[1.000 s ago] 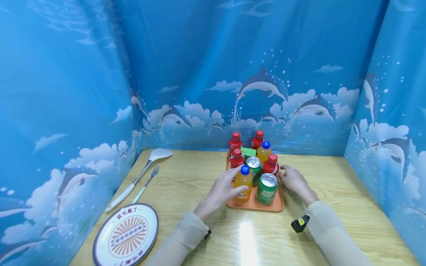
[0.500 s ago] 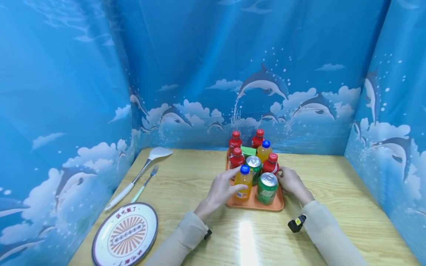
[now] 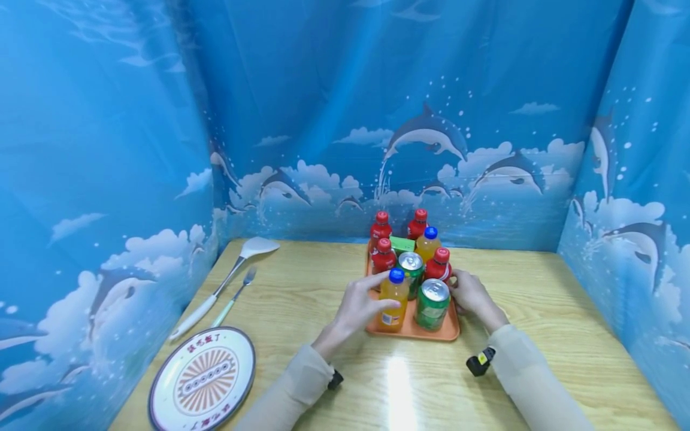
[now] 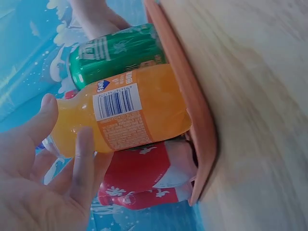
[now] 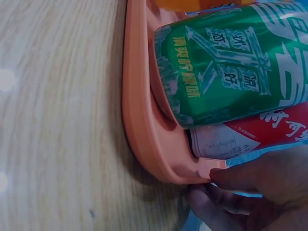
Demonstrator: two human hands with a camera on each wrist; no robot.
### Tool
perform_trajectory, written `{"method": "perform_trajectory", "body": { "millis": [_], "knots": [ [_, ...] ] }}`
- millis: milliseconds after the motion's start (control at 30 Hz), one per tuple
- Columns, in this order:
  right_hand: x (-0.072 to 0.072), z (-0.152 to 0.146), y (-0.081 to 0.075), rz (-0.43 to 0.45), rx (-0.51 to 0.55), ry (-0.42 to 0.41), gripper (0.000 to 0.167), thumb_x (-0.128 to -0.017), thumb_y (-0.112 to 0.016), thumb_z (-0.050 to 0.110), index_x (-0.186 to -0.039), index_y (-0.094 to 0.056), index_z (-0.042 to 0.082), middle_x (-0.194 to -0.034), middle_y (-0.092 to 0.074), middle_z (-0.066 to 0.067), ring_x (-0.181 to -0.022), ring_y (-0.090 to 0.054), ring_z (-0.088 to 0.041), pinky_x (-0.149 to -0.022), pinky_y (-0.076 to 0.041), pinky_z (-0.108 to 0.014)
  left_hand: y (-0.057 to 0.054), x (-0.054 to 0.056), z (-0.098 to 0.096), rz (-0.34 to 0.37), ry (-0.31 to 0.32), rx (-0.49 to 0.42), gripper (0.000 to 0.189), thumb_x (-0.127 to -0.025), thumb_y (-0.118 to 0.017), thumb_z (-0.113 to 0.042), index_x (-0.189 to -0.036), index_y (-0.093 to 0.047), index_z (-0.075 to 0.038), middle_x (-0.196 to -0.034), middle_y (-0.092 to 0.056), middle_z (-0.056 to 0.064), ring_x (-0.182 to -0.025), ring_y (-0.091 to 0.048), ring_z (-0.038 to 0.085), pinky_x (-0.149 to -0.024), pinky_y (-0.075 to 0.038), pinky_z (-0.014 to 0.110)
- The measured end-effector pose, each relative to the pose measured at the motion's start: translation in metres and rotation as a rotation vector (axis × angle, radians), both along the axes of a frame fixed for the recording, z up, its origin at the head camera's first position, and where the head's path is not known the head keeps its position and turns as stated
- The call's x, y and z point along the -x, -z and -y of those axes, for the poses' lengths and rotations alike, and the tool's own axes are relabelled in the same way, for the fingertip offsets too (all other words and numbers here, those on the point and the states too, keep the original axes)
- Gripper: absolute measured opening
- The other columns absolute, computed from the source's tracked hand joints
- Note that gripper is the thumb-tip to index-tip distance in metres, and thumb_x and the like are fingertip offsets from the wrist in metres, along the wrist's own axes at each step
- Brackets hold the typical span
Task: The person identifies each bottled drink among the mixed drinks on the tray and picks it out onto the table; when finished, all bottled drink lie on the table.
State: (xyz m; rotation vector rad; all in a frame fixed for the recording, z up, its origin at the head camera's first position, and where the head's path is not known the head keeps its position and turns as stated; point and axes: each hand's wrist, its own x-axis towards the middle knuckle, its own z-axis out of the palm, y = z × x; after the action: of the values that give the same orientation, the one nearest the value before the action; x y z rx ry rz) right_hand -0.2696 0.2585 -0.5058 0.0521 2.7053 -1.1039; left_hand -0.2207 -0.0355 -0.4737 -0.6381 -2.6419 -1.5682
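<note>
In the head view an orange tray (image 3: 448, 333) carries several drinks. My left hand (image 3: 357, 307) grips an orange soda bottle (image 3: 395, 297) with a blue cap at the tray's front left. Its barcode label faces the left wrist camera, and its base is close to the tray's rim. My right hand (image 3: 473, 296) pinches the tray's right edge, thumb above and fingers below, as the right wrist view shows. A green soda can (image 5: 231, 62) stands by that hand, with a red bottle (image 3: 439, 266) behind it.
Farther back on the tray are another green can (image 3: 411, 266), another orange soda bottle (image 3: 428, 244), a green box (image 3: 402, 245) and more red bottles. At the left lie a spatula (image 3: 229, 284), a fork (image 3: 237, 295) and a white plate (image 3: 203, 383). A dolphin-print curtain (image 3: 323, 120) borders the table.
The right hand has moved slightly left, onto the tray's edge. The orange soda bottle in the left hand has turned slightly, so its barcode shows. The other drinks have stayed in place.
</note>
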Motion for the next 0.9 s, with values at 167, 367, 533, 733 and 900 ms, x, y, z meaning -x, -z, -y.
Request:
{"method": "perform_trajectory", "body": {
  "millis": [167, 367, 533, 733, 900],
  "knots": [
    [0.000, 0.001, -0.001, 0.003, -0.003, 0.006, 0.045, -0.104, -0.052, 0.000, -0.148, -0.046, -0.008, -0.095, -0.067, -0.020, -0.053, -0.061, -0.018, -0.047, -0.053, -0.029, -0.013, -0.002, 0.009, 0.026, 0.030, -0.043, 0.071, -0.085, -0.088, -0.024, -0.150, -0.058, -0.018, -0.154, -0.060, 0.005, -0.142, -0.060, 0.027, -0.117, -0.050, 0.051],
    [0.001, 0.001, -0.002, 0.008, -0.012, 0.010, 0.046, -0.104, -0.052, 0.000, -0.149, -0.045, -0.007, -0.097, -0.067, -0.020, -0.053, -0.061, -0.018, -0.047, -0.053, -0.028, -0.037, -0.005, 0.026, -0.006, 0.041, 0.005, 0.070, -0.085, -0.088, -0.023, -0.149, -0.059, -0.015, -0.153, -0.061, 0.006, -0.140, -0.062, 0.027, -0.116, -0.051, 0.048],
    [0.002, 0.001, -0.001, 0.013, -0.018, 0.016, 0.047, -0.104, -0.052, -0.001, -0.149, -0.044, -0.007, -0.089, -0.066, -0.017, -0.051, -0.059, -0.017, -0.046, -0.051, -0.028, -0.053, -0.007, 0.040, -0.049, 0.050, 0.022, 0.069, -0.085, -0.088, -0.025, -0.148, -0.061, -0.015, -0.147, -0.067, 0.006, -0.128, -0.068, 0.026, -0.111, -0.055, 0.049],
    [0.004, 0.000, -0.001, 0.039, -0.004, 0.016, 0.048, -0.104, -0.051, 0.000, -0.151, -0.042, -0.006, -0.091, -0.066, -0.018, -0.053, -0.060, -0.017, -0.048, -0.053, -0.028, -0.063, -0.005, 0.052, -0.046, 0.011, -0.031, 0.069, -0.083, -0.090, -0.020, -0.146, -0.063, -0.018, -0.141, -0.071, 0.002, -0.123, -0.070, 0.025, -0.108, -0.057, 0.049],
    [0.005, -0.001, -0.001, 0.030, -0.008, 0.011, 0.048, -0.104, -0.053, 0.000, -0.151, -0.044, -0.005, -0.095, -0.066, -0.020, -0.053, -0.062, -0.018, -0.048, -0.055, -0.028, -0.065, 0.001, 0.060, -0.033, -0.037, -0.046, 0.067, -0.084, -0.089, -0.019, -0.146, -0.064, -0.017, -0.139, -0.072, 0.004, -0.123, -0.070, 0.028, -0.106, -0.058, 0.049]
  ]
}}
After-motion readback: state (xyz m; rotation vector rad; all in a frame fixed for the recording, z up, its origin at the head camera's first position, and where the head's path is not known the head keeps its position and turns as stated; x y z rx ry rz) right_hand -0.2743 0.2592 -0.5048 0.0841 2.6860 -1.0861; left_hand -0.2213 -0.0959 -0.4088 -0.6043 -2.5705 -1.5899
